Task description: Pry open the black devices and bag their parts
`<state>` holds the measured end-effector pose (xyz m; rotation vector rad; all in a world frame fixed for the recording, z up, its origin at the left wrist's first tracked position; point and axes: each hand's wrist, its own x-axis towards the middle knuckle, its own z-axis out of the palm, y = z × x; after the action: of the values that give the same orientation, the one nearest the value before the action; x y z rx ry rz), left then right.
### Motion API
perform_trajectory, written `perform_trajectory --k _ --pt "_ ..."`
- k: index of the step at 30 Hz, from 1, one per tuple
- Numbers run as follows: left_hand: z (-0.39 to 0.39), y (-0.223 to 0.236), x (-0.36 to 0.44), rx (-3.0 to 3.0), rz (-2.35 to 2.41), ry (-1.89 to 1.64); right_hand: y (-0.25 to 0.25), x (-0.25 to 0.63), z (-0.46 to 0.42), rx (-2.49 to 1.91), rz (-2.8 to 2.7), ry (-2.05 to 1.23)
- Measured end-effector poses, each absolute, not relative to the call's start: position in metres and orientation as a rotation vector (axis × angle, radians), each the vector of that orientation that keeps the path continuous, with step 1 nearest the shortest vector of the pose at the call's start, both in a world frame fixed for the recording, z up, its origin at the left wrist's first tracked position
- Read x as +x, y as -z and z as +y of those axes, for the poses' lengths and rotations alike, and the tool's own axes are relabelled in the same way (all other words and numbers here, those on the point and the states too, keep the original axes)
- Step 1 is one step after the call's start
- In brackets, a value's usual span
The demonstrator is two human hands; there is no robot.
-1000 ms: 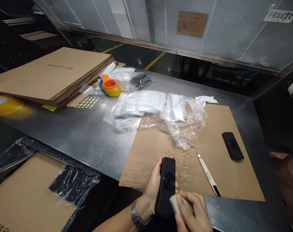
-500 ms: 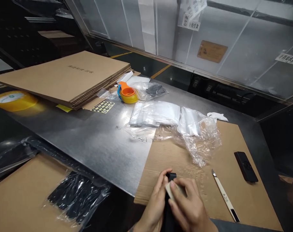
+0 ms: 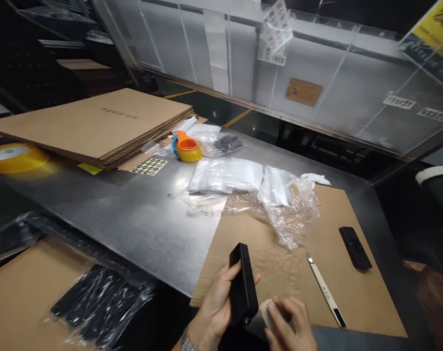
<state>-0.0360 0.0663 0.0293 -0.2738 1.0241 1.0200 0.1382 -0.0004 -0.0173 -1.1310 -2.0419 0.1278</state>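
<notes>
My left hand (image 3: 214,298) is closed around a black rectangular case (image 3: 247,287), holding it tilted on end over the near edge of the cardboard sheet (image 3: 239,234). In my right hand (image 3: 293,319) is a small cream-coloured pad (image 3: 265,312), pinched between thumb and fingers just right of the case's lower end. The pad is apart from the case. A white-handled knife (image 3: 324,288) marked A26 lies on the cardboard to the right. Beyond it rests a second black case (image 3: 355,247) with a round recess.
Clear plastic bags (image 3: 226,175) lie on the metal table (image 3: 148,219) ahead. An orange and yellow tape dispenser (image 3: 187,148), a sticker sheet (image 3: 148,166), a cardboard stack (image 3: 93,122) and a tape roll (image 3: 16,158) are left. Bagged black items (image 3: 100,302) sit in a box lower left.
The black case has been raised and turned, so its long side now shows in my left hand. My right hand has drawn away to the lower right with the pad. The camera view has shifted.
</notes>
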Motion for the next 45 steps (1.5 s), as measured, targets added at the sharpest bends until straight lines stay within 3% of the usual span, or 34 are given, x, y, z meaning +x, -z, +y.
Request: perform_trajectory --k 5,11,17,22,27,30,36,45 --pt "0.054 -0.036 -0.015 -0.259 0.820 -0.947 0.012 0.224 0.020 -1.626 -1.826 0.045" --pt "0.035 -0.038 -0.003 -0.186 0.563 -0.863 0.052 0.298 0.056 -2.001 -1.825 0.130" --pt "0.022 -0.036 -0.005 -0.198 0.628 -0.860 0.047 0.269 0.046 -2.024 -1.749 0.179" --pt "0.016 -0.037 -0.008 -0.208 0.656 -0.849 0.002 0.203 0.016 -1.624 -1.855 -0.338" --pt "0.008 -0.036 -0.012 -0.233 0.687 -0.791 -0.017 0.169 -0.001 -1.440 -1.925 -0.547" --pt "0.004 -0.033 -0.014 -0.248 0.659 -0.769 -0.004 0.182 0.004 -1.561 -1.918 -0.440" --pt "0.007 -0.022 -0.014 -0.197 0.664 -0.785 0.038 0.227 0.025 -2.113 -1.948 0.248" --pt "0.021 -0.021 -0.013 -0.035 0.741 -0.995 0.029 0.221 0.014 -2.023 -1.918 -0.052"
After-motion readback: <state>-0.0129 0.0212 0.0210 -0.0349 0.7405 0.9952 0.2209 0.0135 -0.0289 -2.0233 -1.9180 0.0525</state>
